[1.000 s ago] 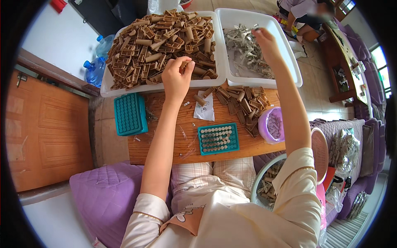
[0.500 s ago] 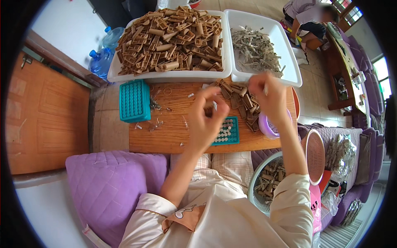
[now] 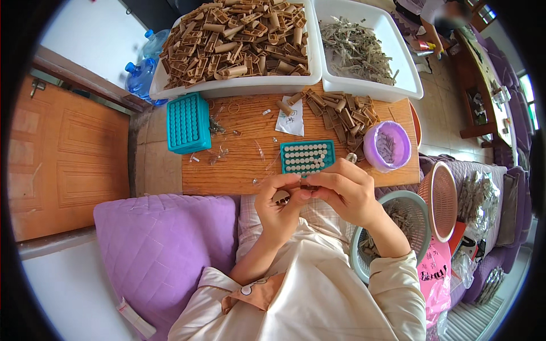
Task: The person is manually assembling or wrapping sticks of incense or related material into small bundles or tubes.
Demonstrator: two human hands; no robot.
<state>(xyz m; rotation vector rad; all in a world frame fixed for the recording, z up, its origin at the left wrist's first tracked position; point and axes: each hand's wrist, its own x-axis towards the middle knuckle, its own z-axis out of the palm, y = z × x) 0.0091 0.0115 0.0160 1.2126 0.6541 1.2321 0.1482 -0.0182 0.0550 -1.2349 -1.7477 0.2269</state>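
Over the near edge of the table, my left hand [image 3: 280,207] and my right hand [image 3: 348,192] meet fingertip to fingertip. Both are closed in a pinch around something small and dark that the fingers mostly hide. A bit of brown shows inside the curl of my left hand. Behind my right hand's knuckles a small shiny piece [image 3: 351,157] shows; whether the hand holds it I cannot tell. Just beyond the hands lies a teal rack [image 3: 283,149] with rows of small white round pieces. Brown half-tube pieces [image 3: 343,116] are heaped to its far right.
A purple tub [image 3: 371,149] stands at the table's right. At the back are a white bin [image 3: 314,42] of brown pieces and another bin [image 3: 412,79] of thin greyish strips. Teal stacked racks [image 3: 189,125] stand left. Baskets [image 3: 357,250] sit right of my lap. Another person [image 3: 449,17] is at far right.
Both hands have come down toward me from over the table and drawn together. The teal rack and a white packet, partly covered before, now show more fully.
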